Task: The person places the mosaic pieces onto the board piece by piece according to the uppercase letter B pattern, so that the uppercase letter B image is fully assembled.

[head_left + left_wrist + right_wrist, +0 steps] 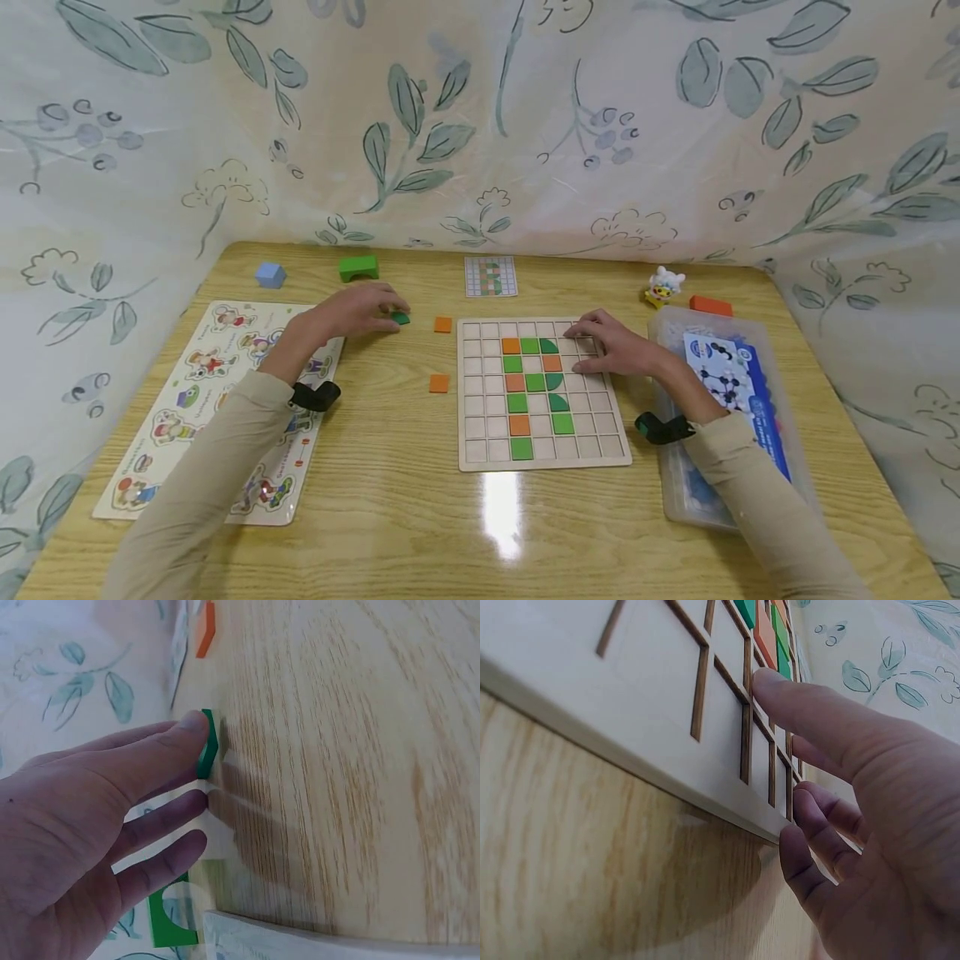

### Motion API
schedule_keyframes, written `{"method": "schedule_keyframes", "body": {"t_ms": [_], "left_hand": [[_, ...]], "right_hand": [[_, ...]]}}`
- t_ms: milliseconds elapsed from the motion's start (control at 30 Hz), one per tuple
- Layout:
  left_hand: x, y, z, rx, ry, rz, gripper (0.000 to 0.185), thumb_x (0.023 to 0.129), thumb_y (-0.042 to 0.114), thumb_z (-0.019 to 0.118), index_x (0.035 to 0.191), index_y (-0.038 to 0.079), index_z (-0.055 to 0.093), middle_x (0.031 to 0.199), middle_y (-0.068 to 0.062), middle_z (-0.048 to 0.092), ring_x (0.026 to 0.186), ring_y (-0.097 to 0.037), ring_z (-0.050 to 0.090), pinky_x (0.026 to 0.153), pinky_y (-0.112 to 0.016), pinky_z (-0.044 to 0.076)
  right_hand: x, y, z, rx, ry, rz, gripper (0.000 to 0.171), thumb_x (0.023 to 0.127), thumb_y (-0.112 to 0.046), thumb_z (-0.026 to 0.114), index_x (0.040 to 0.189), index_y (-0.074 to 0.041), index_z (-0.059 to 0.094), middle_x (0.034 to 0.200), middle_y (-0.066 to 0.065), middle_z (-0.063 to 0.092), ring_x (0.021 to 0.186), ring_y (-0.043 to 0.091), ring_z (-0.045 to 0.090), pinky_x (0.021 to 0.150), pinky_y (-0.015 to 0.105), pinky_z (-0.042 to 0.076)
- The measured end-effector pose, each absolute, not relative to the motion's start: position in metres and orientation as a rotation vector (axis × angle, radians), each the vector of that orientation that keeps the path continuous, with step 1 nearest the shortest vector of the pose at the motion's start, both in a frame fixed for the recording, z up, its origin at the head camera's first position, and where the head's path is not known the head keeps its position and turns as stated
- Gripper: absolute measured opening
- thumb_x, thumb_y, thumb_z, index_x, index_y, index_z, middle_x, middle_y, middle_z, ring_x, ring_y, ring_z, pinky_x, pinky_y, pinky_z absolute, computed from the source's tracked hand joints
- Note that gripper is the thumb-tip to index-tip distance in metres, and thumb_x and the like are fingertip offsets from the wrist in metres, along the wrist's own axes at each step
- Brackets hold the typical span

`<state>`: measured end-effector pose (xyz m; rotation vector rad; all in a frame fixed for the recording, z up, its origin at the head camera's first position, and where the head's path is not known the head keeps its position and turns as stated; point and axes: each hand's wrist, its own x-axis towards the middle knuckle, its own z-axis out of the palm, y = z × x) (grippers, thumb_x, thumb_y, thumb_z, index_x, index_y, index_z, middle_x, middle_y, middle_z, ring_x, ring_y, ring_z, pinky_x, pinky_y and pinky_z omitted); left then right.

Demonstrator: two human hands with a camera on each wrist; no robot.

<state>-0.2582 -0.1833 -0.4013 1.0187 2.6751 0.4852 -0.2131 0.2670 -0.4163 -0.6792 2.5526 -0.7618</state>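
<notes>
My left hand [362,310] is left of the grid board and pinches a small dark green tile [401,318] at the tabletop. In the left wrist view the thumb lies along this green tile [211,746], with the other fingers spread behind. Two square orange tiles [443,324] lie between that hand and the wooden grid board [474,429]. Green and orange tiles, some square and some with a curved edge, fill several of its middle cells. My right hand [613,347] rests at the board's upper right with relaxed fingers; its thumb [776,686] touches the gridded surface.
A pattern card [491,277] lies behind the board. The picture puzzle board [187,417] is under the left forearm, the clear plastic box [675,492] under the right. Farther back are a blue block [270,275], a green arch block [358,267], a figurine [663,287] and a red block [710,306].
</notes>
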Motion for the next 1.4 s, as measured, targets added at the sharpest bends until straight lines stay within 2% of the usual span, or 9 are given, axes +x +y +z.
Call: {"method": "schedule_keyframes", "body": {"t_ms": [400, 800, 1033, 1400], "left_hand": [[-0.259, -0.18, -0.402, 1.005, 2.658, 0.56, 0.029, 0.09, 0.014, 0.069, 0.118, 0.007, 0.068, 0.114, -0.011, 0.066, 0.103, -0.028, 0.064, 0.09, -0.044, 0.051], [-0.265, -0.187, -0.409, 1.003, 2.564, 0.816, 0.032, 0.089, 0.008, 0.068, 0.12, 0.001, 0.066, 0.116, -0.017, 0.064, 0.105, -0.033, 0.062, 0.092, -0.047, 0.05], [-0.262, -0.185, -0.413, 1.002, 2.581, 0.826, 0.029, 0.088, 0.003, 0.067, 0.117, -0.001, 0.067, 0.113, -0.018, 0.062, 0.102, -0.033, 0.061, 0.09, -0.047, 0.051], [-0.263, -0.18, -0.417, 0.973, 2.619, 0.775, 0.029, 0.088, 0.008, 0.07, 0.115, 0.0, 0.069, 0.106, -0.017, 0.061, 0.094, -0.029, 0.059, 0.086, -0.044, 0.049]], "right_hand": [[-0.215, 0.269, -0.419, -0.689, 2.56, -0.75, 0.053, 0.084, -0.028, 0.075, 0.131, -0.011, 0.056, 0.131, 0.016, 0.041, 0.114, 0.028, 0.041, 0.091, 0.042, 0.037], [-0.214, 0.268, -0.416, -0.676, 2.564, -0.752, 0.053, 0.084, -0.027, 0.076, 0.13, -0.01, 0.057, 0.131, 0.016, 0.04, 0.113, 0.028, 0.041, 0.089, 0.041, 0.037], [-0.214, 0.267, -0.417, -0.672, 2.553, -0.758, 0.053, 0.084, -0.027, 0.076, 0.13, -0.009, 0.056, 0.131, 0.017, 0.04, 0.115, 0.028, 0.04, 0.093, 0.045, 0.037], [-0.215, 0.268, -0.418, -0.676, 2.557, -0.756, 0.053, 0.084, -0.028, 0.075, 0.13, -0.01, 0.057, 0.13, 0.016, 0.041, 0.113, 0.027, 0.04, 0.089, 0.041, 0.037]]}}
